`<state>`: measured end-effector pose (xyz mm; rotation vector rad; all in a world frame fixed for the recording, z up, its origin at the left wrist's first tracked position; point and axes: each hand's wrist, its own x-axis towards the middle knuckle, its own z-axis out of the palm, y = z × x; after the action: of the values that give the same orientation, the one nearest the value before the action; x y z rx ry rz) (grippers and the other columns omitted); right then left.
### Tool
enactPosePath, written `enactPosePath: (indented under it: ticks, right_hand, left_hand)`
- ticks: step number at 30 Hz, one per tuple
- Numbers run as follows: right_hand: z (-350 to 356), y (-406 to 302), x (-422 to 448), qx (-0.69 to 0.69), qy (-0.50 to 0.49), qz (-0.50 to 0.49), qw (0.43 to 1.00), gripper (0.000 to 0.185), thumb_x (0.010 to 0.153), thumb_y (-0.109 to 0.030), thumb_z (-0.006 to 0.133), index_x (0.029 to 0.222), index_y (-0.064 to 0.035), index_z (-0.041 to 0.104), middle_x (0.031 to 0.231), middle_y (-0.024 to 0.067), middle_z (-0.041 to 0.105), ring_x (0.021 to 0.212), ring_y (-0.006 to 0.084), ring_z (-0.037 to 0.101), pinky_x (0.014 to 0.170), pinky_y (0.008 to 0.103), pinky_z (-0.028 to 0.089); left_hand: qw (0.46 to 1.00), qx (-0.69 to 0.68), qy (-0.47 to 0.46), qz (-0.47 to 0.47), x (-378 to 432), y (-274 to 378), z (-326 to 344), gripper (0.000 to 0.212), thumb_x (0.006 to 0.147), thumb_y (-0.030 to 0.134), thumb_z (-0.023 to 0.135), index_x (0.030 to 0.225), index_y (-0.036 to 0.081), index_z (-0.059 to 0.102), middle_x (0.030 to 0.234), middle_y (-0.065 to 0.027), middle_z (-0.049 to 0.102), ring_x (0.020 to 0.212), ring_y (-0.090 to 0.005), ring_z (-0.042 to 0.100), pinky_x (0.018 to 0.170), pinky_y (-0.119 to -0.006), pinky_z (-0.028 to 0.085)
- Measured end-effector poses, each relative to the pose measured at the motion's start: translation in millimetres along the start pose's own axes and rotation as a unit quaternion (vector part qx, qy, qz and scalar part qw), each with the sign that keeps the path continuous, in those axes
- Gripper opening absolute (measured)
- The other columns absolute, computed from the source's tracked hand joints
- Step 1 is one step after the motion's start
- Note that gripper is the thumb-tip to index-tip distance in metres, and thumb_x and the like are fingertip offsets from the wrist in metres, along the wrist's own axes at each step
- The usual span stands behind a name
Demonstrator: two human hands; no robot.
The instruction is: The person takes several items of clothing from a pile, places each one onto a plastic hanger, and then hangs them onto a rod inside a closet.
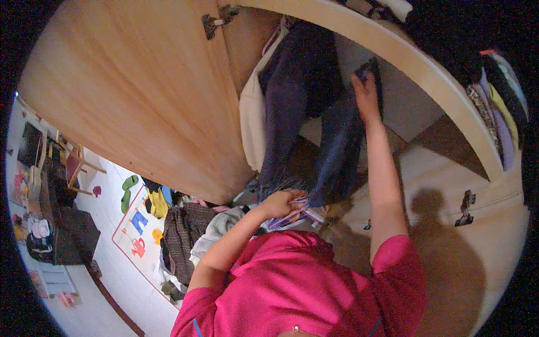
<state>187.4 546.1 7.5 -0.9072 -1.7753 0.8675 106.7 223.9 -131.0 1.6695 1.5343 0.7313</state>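
Observation:
My left hand [285, 203] is closed around a bundle of thin clothes hangers [290, 217], pink, blue and purple, low in front of my chest. Raised inside the open wardrobe, my right hand [366, 94] grips the upper part of dark blue trousers [341, 143], probably jeans. Their legs hang down beside my forearm, near the hangers. To the left of them hang a dark garment [286, 97] and a cream garment [252, 122]. Shadow hides the tops of these clothes and part of my right fingertips.
A wooden wardrobe door [139, 84] stands open at the left, and a curved-looking frame edge [421, 63] runs overhead. Another door panel with a hinge [465, 210] is at the right. Clothes [185, 236] lie piled on the left, beside green clogs [126, 196] on the floor.

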Motion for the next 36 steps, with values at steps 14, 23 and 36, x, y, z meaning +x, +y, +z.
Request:
enactPosePath:
  ticks: [14,23,36]
  right_hand:
    - [147,-1,101,-0.017,-0.053,-0.059,0.997,0.071,0.081,-0.040,0.053,0.129,0.0048,0.027,0.134,0.0230,0.028,0.126,0.0313,0.026,0.103,0.0343,0.020]
    - [156,3,69,-0.013,-0.052,-0.012,0.998,0.070,0.076,-0.044,0.059,0.124,0.0016,0.034,0.109,0.0193,0.048,0.093,0.0252,0.050,0.078,0.0314,0.041]
    - [73,-13,22,0.035,-0.206,-0.026,0.978,0.033,0.083,-0.030,0.054,0.106,-0.0059,0.055,0.106,0.0151,0.057,0.099,0.0285,0.054,0.085,0.0369,0.041]
  left_hand:
    - [0.988,-0.039,0.115,-0.098,-14,-11,-26,0.041,0.082,0.027,0.055,0.116,0.006,0.049,0.110,-0.0177,0.054,0.100,-0.0307,0.053,0.085,-0.036,0.042]
    - [0.923,0.014,0.376,-0.085,2,4,-74,0.029,0.078,0.012,0.056,0.106,0.005,0.055,0.102,-0.0171,0.056,0.094,-0.0321,0.054,0.079,-0.037,0.044]
    - [0.853,0.210,0.477,0.001,164,30,-209,0.032,0.072,0.010,0.057,0.102,0.001,0.052,0.088,-0.0199,0.059,0.084,-0.0365,0.057,0.075,-0.043,0.045]
